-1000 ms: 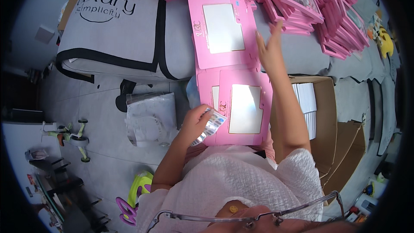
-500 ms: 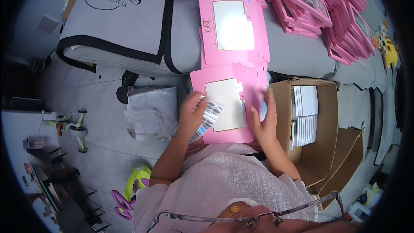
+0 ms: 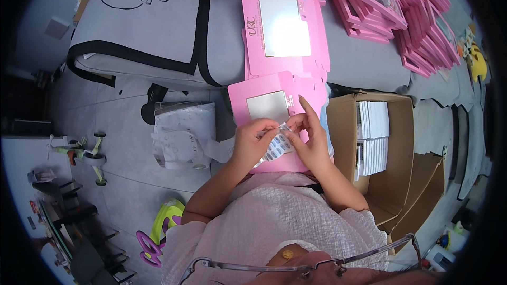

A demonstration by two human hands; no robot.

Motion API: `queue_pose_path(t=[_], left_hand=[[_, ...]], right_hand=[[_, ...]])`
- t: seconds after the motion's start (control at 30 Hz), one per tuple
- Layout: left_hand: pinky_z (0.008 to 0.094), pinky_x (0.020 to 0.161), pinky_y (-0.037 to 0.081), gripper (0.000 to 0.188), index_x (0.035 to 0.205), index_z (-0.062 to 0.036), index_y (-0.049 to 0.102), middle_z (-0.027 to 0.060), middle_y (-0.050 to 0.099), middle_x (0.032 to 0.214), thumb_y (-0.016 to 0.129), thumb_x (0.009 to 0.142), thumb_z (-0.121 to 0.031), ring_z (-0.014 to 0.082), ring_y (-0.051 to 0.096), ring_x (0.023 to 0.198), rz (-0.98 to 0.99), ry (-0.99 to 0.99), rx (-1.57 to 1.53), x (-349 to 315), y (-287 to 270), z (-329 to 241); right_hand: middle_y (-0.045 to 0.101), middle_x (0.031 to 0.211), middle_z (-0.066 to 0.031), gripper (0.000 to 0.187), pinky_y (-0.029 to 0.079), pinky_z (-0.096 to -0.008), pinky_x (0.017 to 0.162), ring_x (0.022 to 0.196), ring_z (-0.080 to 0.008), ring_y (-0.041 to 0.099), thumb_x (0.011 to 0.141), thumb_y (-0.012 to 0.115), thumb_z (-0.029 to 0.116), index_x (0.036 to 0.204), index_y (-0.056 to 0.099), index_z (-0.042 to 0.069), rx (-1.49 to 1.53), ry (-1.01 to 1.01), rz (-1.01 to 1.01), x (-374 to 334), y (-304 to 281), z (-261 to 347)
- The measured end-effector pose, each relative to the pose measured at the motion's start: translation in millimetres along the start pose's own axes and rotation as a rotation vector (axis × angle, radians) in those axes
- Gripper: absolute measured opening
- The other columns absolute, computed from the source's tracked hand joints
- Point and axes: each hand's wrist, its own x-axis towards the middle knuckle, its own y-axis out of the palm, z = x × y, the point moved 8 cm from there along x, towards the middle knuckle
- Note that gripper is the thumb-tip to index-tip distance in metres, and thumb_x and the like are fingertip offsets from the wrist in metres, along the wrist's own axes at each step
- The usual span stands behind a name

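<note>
Across the room, a grey sofa [image 3: 226, 42] is bearing piles of flat, rigid pink boxes [image 3: 364, 10]. In front, the left hand [image 3: 253, 140] and right hand [image 3: 309, 140] are pinching the upper edge of a shiny sheet [image 3: 275, 149] patterned with small ovals, apparently steadying its flimsy material; one right finger is extending. The sheet is hovering over a smooth pink card [image 3: 259, 85], which is lying near a crinkled white top [image 3: 274, 206], probably for easy reach.
</note>
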Motion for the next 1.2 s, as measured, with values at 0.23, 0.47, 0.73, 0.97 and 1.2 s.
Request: queue_pose_path(t=[0.23, 0.47, 0.73, 0.97, 1.2], left_hand=[[0.0298, 0.057, 0.048, 0.012, 0.086, -0.002, 0.065, 0.0099, 0.065, 0.076, 0.071, 0.076, -0.003, 0.02, 0.063, 0.067, -0.066, 0.199, 0.193, -3.1, 0.5, -19.1], [0.0342, 0.055, 0.047, 0.012, 0.083, -0.0045, 0.065, 0.009, 0.063, 0.073, 0.071, 0.073, -0.004, 0.025, 0.06, 0.065, -0.069, 0.253, 0.256, -2.8, 2.8, -25.5], [0.0393, 0.072, 0.045, 0.009, 0.075, -0.0035, 0.059, 0.0094, 0.064, 0.084, 0.067, 0.076, -0.006, 0.0267, 0.06, 0.079, -0.022, 0.307, 0.306, 11.5, 7.0, -18.4], [0.0499, 0.105, 0.03, 0.015, 0.072, -0.0049, 0.053, 0.0071, 0.057, 0.127, 0.065, 0.08, -0.011, 0.0292, 0.043, 0.129, 0.179, 0.427, 0.429, 14.3, 38.2, -3.1], [0.0558, 0.106, 0.028, 0.016, 0.073, -0.0041, 0.052, 0.0087, 0.056, 0.13, 0.066, 0.079, -0.01, 0.0326, 0.042, 0.13, 0.201, 0.426, 0.408, 15.2, 39.4, 3.2]], right_hand=[[0.061, 0.078, -0.0046, 0.074, 0.046, -0.0249, 0.07, 0.071, -0.0121, 0.056, 0.072, 0.07, -0.01, 0.137, 0.038, 0.004, -0.063, 0.043, -0.096, 4.5, -13.2, 1.8], [0.061, 0.076, -0.004, 0.076, 0.046, -0.0249, 0.068, 0.07, -0.0118, 0.056, 0.071, 0.071, -0.009, 0.137, 0.037, 0.005, -0.147, 0.004, -0.094, 5.9, -19.5, 8.1], [0.061, 0.076, -0.0015, 0.063, 0.043, -0.0226, 0.068, 0.068, -0.0076, 0.051, 0.073, 0.068, -0.011, 0.128, 0.039, 0.0, 0.108, 0.083, -0.148, 21.8, -32.5, -16.6], [0.064, 0.078, -0.0046, 0.059, 0.045, -0.0195, 0.067, 0.071, -0.0085, 0.058, 0.077, 0.069, -0.005, 0.127, 0.038, -0.003, 0.053, 0.219, -0.28, 68.3, -41.0, -59.1], [0.067, 0.078, -0.006, 0.053, 0.047, -0.022, 0.069, 0.072, -0.0092, 0.06, 0.078, 0.071, -0.001, 0.122, 0.042, -0.002, -0.125, 0.197, -0.308, 76.7, -36.4, -60.9]])
